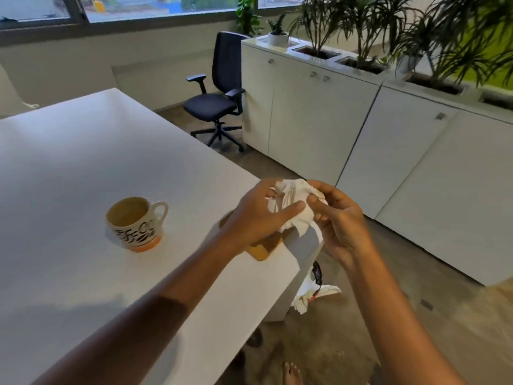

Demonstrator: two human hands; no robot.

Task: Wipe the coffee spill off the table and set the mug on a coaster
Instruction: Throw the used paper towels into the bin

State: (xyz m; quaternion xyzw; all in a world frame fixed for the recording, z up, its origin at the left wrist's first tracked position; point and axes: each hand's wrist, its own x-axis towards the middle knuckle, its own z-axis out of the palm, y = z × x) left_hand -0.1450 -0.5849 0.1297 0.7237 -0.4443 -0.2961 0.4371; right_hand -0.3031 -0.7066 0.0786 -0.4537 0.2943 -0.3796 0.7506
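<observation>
A: From the head camera, what do the hands hold?
B: The left hand and right hand both grip a crumpled white tissue above the corner of the white table.
A: And the mug?
B: Upright on the bare tabletop, left of the hands. An orange coaster lies at the table corner, partly hidden under the left hand.

There is just one camera, and it sits on the person's head, looking forward and down. It is close to the two arms, which reach out from the bottom edge, and it sees the near corner of the white table on the left. Farther off it sees the floor, white cupboards and a window.
</observation>
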